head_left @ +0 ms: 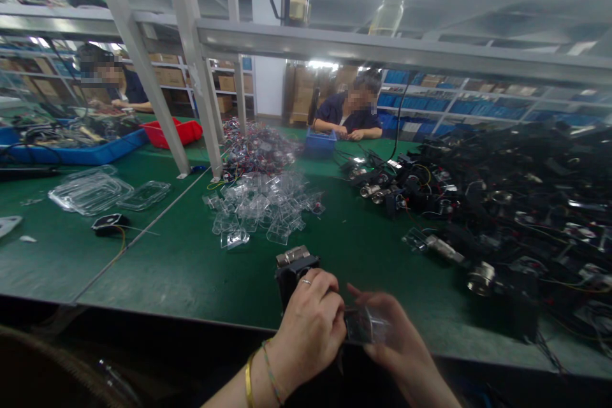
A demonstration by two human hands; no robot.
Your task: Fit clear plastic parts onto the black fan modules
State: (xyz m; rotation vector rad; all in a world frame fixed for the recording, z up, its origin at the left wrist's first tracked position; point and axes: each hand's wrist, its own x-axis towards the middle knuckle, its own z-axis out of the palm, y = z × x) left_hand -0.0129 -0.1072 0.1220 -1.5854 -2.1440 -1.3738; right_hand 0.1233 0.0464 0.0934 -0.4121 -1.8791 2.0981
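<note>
At the near edge of the bench, my left hand (313, 312) is closed around a black housing (287, 282) with a silver metal fitting (292, 256) at its far end. The palm and fingers hide much of the housing. Just to the right, my right hand (399, 338) grips a clear plastic piece (367, 325) between thumb and fingers, close against the left fingertips; it is slightly blurred. Whether the plastic touches the housing I cannot tell. Beyond both hands lies a heap of similar clear plastic pieces (268, 204).
Black assemblies with metal fittings are piled (526, 204) on the right. Small wired parts (258, 146) lie behind the plastic heap. Metal posts (191, 64) carry a shelf overhead. Clear trays (90, 190), a red bin (173, 132) and a blue tray (105, 148) stand left. Two people sit opposite.
</note>
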